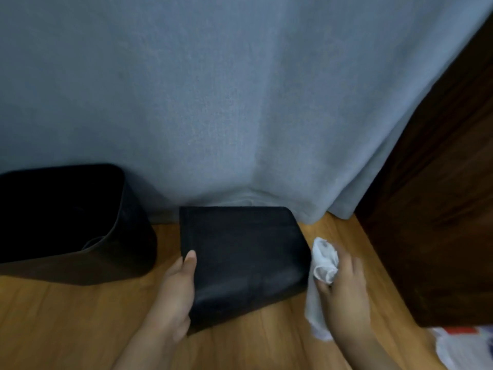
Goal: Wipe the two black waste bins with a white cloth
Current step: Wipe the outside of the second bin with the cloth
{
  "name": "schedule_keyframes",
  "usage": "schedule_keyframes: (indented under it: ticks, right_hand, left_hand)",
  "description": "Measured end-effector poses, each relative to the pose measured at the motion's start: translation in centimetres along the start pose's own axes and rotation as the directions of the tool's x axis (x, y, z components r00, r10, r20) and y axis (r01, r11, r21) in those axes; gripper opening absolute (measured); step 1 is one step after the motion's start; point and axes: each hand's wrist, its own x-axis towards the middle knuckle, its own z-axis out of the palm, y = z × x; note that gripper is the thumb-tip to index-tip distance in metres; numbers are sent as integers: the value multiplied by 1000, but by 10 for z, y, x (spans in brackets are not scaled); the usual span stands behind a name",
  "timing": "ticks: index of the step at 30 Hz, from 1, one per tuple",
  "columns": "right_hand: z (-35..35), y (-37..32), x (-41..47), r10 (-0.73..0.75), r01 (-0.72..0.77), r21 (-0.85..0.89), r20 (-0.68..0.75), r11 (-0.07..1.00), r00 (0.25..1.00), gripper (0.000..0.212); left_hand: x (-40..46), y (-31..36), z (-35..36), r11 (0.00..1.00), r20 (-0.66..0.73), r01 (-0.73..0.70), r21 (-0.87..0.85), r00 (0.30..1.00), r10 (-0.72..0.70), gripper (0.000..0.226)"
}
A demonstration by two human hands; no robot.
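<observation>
A black waste bin (245, 252) lies on the wooden floor in the middle, a flat side facing up. My left hand (174, 295) grips its left edge, thumb on top. My right hand (344, 287) holds a bunched white cloth (324, 261) against the bin's right side, with a loose tail of cloth hanging down toward the floor. A second black waste bin (80, 220) stands at the left with its open mouth tilted toward me, apart from both hands.
A blue-grey curtain (240, 102) hangs behind both bins down to the floor. A dark wooden cabinet (440, 209) stands close on the right. A white, red and blue plastic bag (464, 345) lies at the bottom right. The wooden floor (66, 329) shows at lower left.
</observation>
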Motion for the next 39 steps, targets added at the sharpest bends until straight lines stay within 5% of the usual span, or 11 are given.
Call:
schedule_keyframes:
  ticks: [7, 12, 18, 24, 34, 39]
  right_hand:
    - [1, -87, 37, -288, 285, 40, 125, 958, 949, 49]
    - [39, -132, 33, -392, 411, -43, 229, 910, 891, 56]
    - [28, -73, 54, -104, 132, -164, 168, 978, 980, 47]
    - [8, -18, 62, 185, -147, -247, 138, 958, 973, 48]
    - [-12, -41, 32, -68, 51, 100, 177, 994, 982, 20]
    - [-21, -49, 16, -37, -1, 208, 181, 978, 983, 49]
  left_hand:
    - [-5, -17, 6, 902, -35, -300, 309, 945, 327, 28]
    - [-8, -18, 7, 834, 27, -380, 400, 914, 404, 31]
    - [-7, -21, 3, 830, 65, -430, 356, 897, 437, 37]
    - [-3, -21, 0, 857, 81, -395, 331, 917, 392, 49]
    - [-8, -6, 5, 784, 88, -382, 489, 916, 392, 55]
    - [-20, 3, 10, 911, 210, -335, 242, 934, 288, 25]
